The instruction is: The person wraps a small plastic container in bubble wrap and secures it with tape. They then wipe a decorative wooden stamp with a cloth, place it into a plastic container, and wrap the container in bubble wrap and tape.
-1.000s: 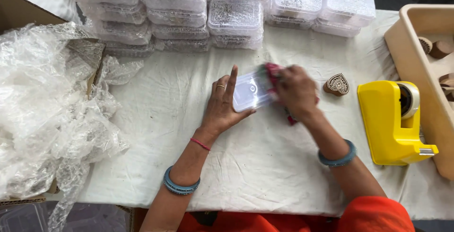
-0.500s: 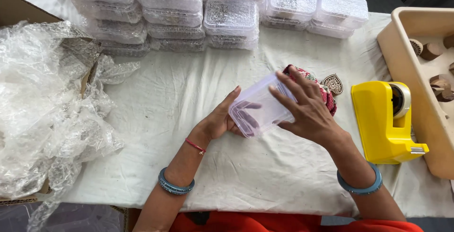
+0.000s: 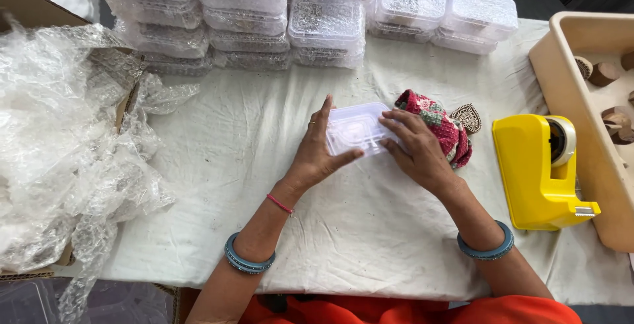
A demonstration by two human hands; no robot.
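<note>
Two hands rest on a small clear plastic box (image 3: 356,129) lying on the white cloth of the tabletop (image 3: 218,165). Left hand (image 3: 317,152) lies flat against the box's left end, its fingers (image 3: 323,116) straight and pressed together, thumb stretched along the box's near edge. Right hand (image 3: 416,149) covers the box's right end, fingers (image 3: 396,126) spread over the lid, holding the box down without pinching it. Just right of the box, touching the right hand's far side, sits a red patterned cloth pouch (image 3: 442,126), with a small carved heart-shaped piece (image 3: 469,118) beside it. Farther right of the box stands a yellow tape dispenser (image 3: 538,165), then a beige tray (image 3: 568,60) holding wooden pieces. Beyond the box, stacks of clear lidded containers (image 3: 264,13) line the tabletop's far edge. Well left of the box lies crumpled bubble wrap (image 3: 59,152).
</note>
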